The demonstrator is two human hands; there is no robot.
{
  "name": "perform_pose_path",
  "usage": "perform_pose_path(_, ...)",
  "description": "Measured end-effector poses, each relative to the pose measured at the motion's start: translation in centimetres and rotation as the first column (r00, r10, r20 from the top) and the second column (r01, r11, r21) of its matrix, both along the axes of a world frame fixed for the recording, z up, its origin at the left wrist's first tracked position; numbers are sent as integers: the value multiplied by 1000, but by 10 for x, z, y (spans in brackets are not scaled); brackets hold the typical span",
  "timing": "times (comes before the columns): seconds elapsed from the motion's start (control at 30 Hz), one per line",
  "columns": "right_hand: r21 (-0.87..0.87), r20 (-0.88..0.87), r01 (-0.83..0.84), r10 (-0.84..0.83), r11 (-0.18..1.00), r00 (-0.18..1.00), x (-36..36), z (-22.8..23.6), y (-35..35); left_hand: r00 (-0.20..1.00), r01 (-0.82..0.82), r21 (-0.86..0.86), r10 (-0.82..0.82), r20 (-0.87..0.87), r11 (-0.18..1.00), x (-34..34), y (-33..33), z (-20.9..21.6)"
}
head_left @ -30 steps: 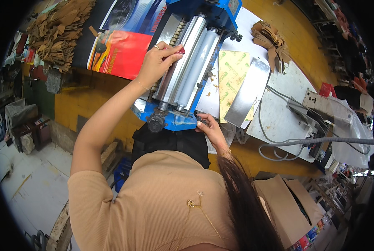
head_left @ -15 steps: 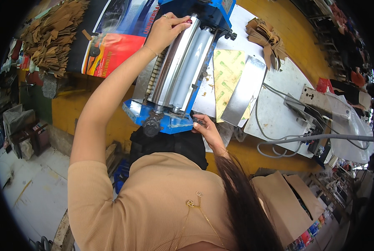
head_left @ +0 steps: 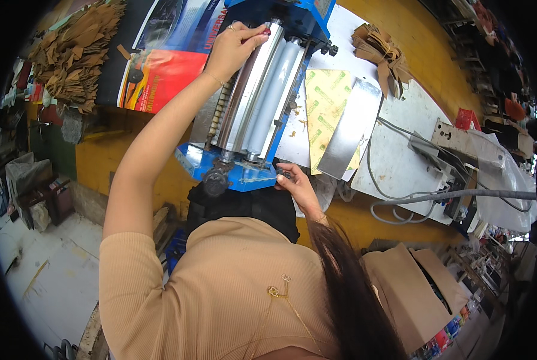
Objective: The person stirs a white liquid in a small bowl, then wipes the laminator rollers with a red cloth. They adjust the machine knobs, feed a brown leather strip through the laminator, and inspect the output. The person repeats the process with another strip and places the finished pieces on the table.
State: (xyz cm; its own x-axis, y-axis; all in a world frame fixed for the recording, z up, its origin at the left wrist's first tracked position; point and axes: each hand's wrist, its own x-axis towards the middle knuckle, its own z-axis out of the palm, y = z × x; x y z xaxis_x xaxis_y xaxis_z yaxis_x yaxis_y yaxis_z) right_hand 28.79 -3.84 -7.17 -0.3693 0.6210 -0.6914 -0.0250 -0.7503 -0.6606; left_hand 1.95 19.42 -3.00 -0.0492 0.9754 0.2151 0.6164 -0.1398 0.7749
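The left hand [head_left: 232, 51] reached forward over the blue steel roller machine [head_left: 253, 108], its fingers [head_left: 253, 37] curled loosely and pressed onto the far end of the long grey metal rollers [head_left: 262, 99]; they rested there rather than clamped round anything, and a thin edge of reddish-brown material showed just under the fingertips. The right hand [head_left: 298, 189] sat at the near right corner of the machine's blue frame, its fingers pinched round a small dark knob [head_left: 282, 175] that stuck out of the side plate. The machine itself stood on the yellow bench [head_left: 130, 153], running away from the person, with a black gear wheel [head_left: 216, 179] at its near end, just left of the right hand's fingers.

To the right of those fingers lay a yellow-green patterned sheet [head_left: 324, 102] with a bright strip of sheet metal [head_left: 349, 129] laid across it, both on a white board [head_left: 400, 162]. Grey cables [head_left: 394, 201] looped over that board, well apart from the hand. Beyond the left hand's fingers and to their left lay a red and blue printed poster [head_left: 160, 66], and further left a heap of brown cut leather pieces [head_left: 70, 60]. Another small bundle of brown pieces [head_left: 379, 51] lay far to the right of the rollers.
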Motion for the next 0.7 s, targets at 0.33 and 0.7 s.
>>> perform_pose_path(0.33, 5, 27, -36, 36, 999, 999, 0, 1, 1, 986, 17, -181, 13, 163, 983, -6, -99, 20)
perform_pose_path(0.7, -6, 33, -34, 35, 999, 999, -1, 5, 2, 985, 164, -204, -149, 86, 965, -18, -149, 34)
